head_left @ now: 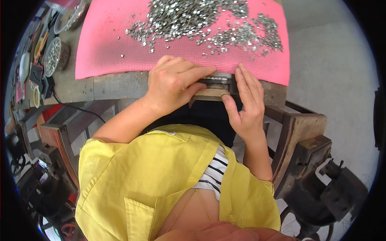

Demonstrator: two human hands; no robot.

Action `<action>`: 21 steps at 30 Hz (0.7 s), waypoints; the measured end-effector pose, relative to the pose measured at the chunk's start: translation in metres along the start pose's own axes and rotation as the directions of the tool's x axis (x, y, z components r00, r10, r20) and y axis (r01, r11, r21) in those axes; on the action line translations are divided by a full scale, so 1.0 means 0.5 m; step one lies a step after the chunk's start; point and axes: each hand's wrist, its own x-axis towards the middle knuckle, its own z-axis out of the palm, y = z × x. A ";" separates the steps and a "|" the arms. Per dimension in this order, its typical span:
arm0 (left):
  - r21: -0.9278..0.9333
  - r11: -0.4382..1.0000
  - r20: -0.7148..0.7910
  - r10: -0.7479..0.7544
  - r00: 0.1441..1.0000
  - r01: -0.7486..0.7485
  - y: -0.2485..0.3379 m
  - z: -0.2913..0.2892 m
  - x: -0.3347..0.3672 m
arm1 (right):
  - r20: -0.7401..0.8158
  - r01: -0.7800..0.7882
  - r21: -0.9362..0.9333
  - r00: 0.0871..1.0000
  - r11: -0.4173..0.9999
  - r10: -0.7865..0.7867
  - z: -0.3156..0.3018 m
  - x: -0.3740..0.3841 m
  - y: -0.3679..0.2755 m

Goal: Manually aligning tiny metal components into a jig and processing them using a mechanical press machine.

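Note:
At the near edge of the bench lies a dark metal slotted block (222,80) with a row of small shiny pieces along it. My left hand (173,81) grips its left part, the index finger along the top and the thumb at the near side. My right hand (250,98) is at the block's right end, fingers stretched out and thumb apart, touching or very near it. A strip of light wood (213,92) shows just below the block. Beyond my hands, a large heap of small silvery metal pieces (183,18) spreads over a pink ribbed mat (104,44).
A smaller spread of metal pieces (245,36) lies at the mat's right. On the left, a clear tub (60,56) holds more pieces beside assorted tools and a dark cable (76,107). Black machine parts (317,180) stand at the lower right, near a wooden frame (299,130).

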 end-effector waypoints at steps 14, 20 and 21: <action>-0.537 0.822 0.425 0.460 0.780 -0.192 0.174 -0.002 0.174 | 0.590 -0.662 0.731 0.735 0.165 0.334 -0.189 -0.218 0.008; -0.752 0.520 0.358 0.838 0.411 -0.405 0.369 0.099 0.249 | 0.415 -0.513 0.856 0.756 0.065 0.506 -0.276 -0.393 -0.098; -0.757 0.497 0.348 0.856 0.382 -0.423 0.401 0.114 0.254 | 0.308 -0.441 0.894 0.741 0.085 0.597 -0.284 -0.414 -0.114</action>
